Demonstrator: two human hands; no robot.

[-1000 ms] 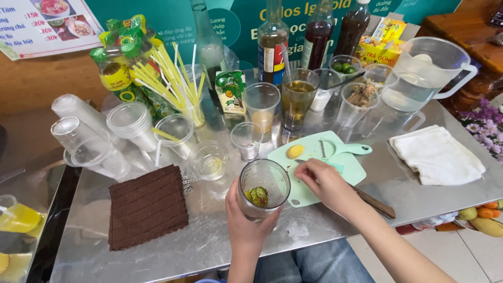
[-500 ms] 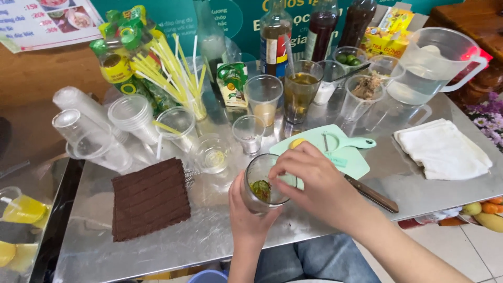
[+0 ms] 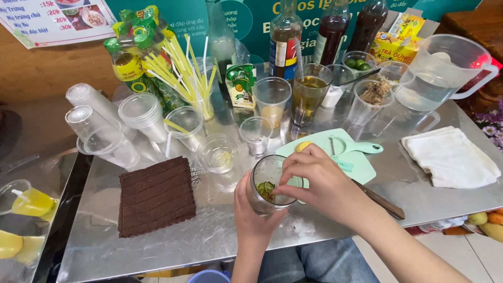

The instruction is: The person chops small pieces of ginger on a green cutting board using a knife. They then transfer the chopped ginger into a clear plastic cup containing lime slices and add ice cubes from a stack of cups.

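The left hand (image 3: 251, 217) has its grip clamped round a clear glass (image 3: 268, 184), held tilted just above the metal counter (image 3: 220, 230) near its front edge. The right hand (image 3: 319, 181) has its fingertips pinched together on a green lime piece (image 3: 265, 189) at the glass mouth. Risks noted: the tilted glass could slip on the wet-looking counter; juice or the lime piece may drop outside the rim; the knife (image 3: 380, 199) lies close beside the right forearm.

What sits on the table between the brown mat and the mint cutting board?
In the head view, the glass holding green pieces, gripped by the left hand, with the right hand reaching into it.
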